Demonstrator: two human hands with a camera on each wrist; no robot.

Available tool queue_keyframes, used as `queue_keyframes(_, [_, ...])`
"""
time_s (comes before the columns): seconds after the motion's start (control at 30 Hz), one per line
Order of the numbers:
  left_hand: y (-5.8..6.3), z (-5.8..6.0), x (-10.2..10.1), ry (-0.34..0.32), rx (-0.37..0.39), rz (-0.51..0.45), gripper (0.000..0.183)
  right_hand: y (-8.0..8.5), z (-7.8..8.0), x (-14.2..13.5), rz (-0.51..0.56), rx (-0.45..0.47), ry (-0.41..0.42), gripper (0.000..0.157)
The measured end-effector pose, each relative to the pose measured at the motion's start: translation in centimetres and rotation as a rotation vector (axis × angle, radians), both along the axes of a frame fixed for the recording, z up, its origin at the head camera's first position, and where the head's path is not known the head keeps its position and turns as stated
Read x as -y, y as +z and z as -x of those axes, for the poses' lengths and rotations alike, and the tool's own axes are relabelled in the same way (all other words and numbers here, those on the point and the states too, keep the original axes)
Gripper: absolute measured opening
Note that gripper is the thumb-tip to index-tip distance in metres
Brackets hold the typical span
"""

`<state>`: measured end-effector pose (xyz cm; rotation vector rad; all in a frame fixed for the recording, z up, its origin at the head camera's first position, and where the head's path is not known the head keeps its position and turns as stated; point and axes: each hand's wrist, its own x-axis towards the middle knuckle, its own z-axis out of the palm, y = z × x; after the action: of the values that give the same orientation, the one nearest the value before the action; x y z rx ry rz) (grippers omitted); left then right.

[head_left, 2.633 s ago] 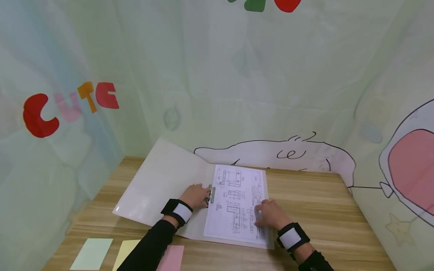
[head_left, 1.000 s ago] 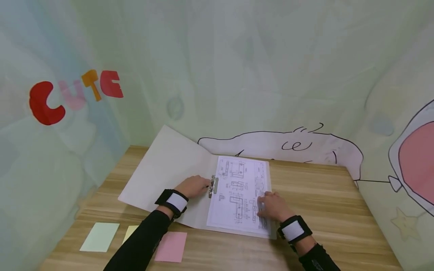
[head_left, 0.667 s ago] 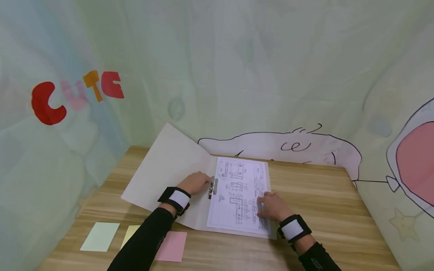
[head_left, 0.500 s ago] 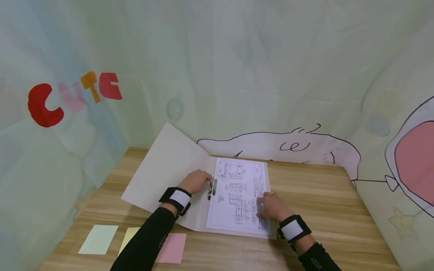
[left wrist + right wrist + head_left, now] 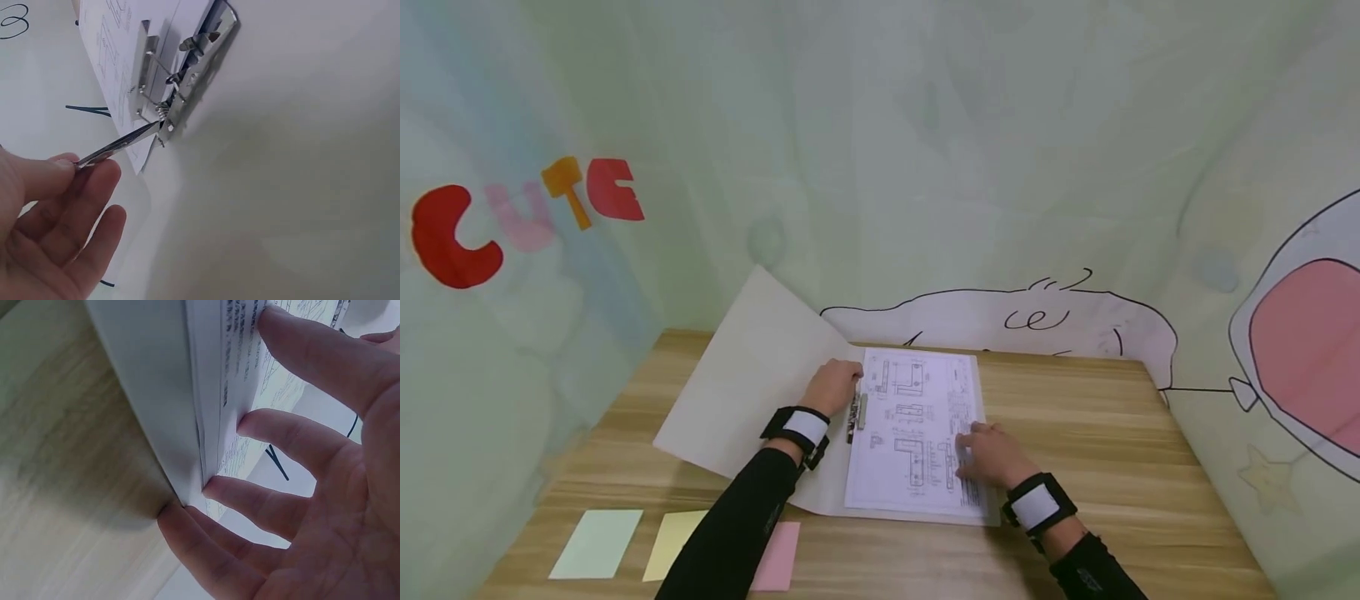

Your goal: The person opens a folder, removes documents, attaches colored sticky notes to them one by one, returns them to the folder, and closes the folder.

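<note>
A white folder (image 5: 752, 367) lies spread on the table, its cover turned to the left. Sheets with technical drawings (image 5: 883, 492) sit on its right side, beside a metal lever clip (image 5: 853, 417). My left hand (image 5: 831, 387) is at the clip's far end. In the left wrist view, thumb and forefinger pinch the clip's lever (image 5: 119, 145), which stands out from the clip's sprung end. My right hand (image 5: 996, 457) rests spread fingertips on the sheets' right edge. The right wrist view shows the paper stack (image 5: 209, 394) under those fingertips, with the lower fingers at the folder's edge.
Pale green (image 5: 597, 543), yellow (image 5: 673, 542) and pink (image 5: 777, 558) paper pieces lie at the table's front left; my left sleeve partly covers the yellow and pink ones. A printed cloth backdrop (image 5: 880, 208) stands behind the wooden table (image 5: 1075, 417).
My left hand has moved from the middle of the clip to its far end, uncovering more of the clip. My right hand stays on the sheets. The head view has shifted slightly.
</note>
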<state>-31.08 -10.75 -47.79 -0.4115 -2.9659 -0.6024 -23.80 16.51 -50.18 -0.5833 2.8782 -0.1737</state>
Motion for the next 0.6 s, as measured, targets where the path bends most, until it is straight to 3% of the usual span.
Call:
queue_keyframes(0.13, [-0.6, 0.4, -0.1, 0.040, 0.010, -0.012, 0.019, -0.2, 0.1, 0.1, 0.018, 0.022, -0.023, 0.044])
queue_keyframes(0.37, [-1.1, 1.2, -0.7, 0.121, 0.092, -0.035, 0.028, -0.3, 0.4, 0.3, -0.001, 0.039, -0.049, 0.048])
queue_keyframes(0.6, [-1.9, 1.5, -0.7, 0.100, 0.115, -0.046, 0.025, -0.1, 0.3, 0.3, -0.011, 0.048, -0.051, 0.048])
